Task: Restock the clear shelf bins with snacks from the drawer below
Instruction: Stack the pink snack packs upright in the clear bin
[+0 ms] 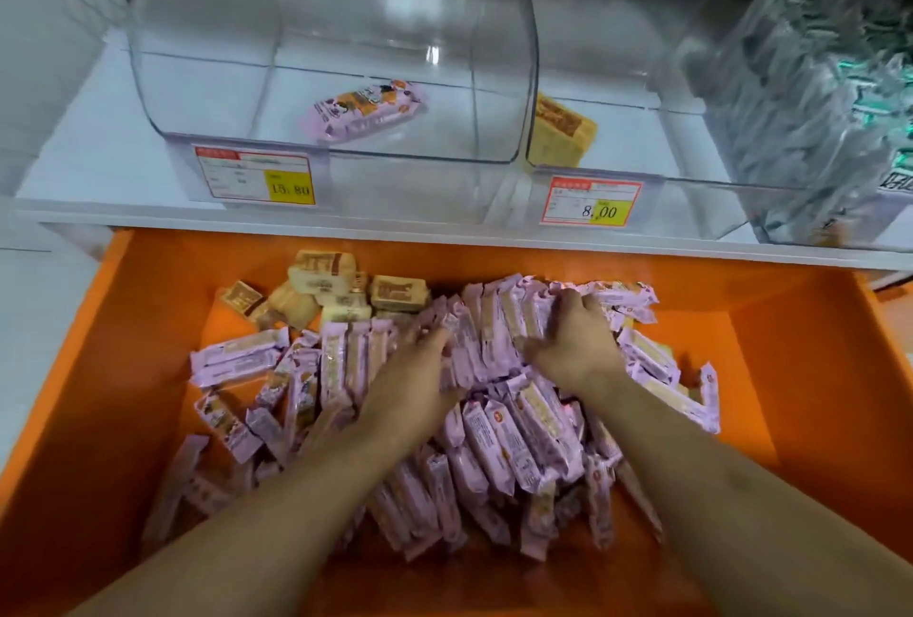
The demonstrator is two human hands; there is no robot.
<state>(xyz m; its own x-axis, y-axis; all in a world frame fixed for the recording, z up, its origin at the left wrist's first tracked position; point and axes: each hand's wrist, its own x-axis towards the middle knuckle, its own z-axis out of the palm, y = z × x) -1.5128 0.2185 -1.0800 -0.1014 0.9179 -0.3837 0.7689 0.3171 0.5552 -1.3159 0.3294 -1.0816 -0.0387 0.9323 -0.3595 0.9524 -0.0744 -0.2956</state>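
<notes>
Both hands, left hand [415, 384] and right hand [573, 339], clutch pink snack bars [494, 418] in the orange drawer [99, 394]. Their bin [316, 72] sits directly beyond, far-left, nearly empty.

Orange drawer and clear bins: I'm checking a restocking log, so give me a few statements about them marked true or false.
1. The left clear plastic bin holds one pink-wrapped snack bar. True.
2. Both hands are inside that bin. False: the left hand and right hand are in the orange drawer.
3. The middle clear bin carries an 8.00 price tag. True.
4. The drawer holds only pink bars. False: tan-wrapped cakes lie at its back.
</notes>
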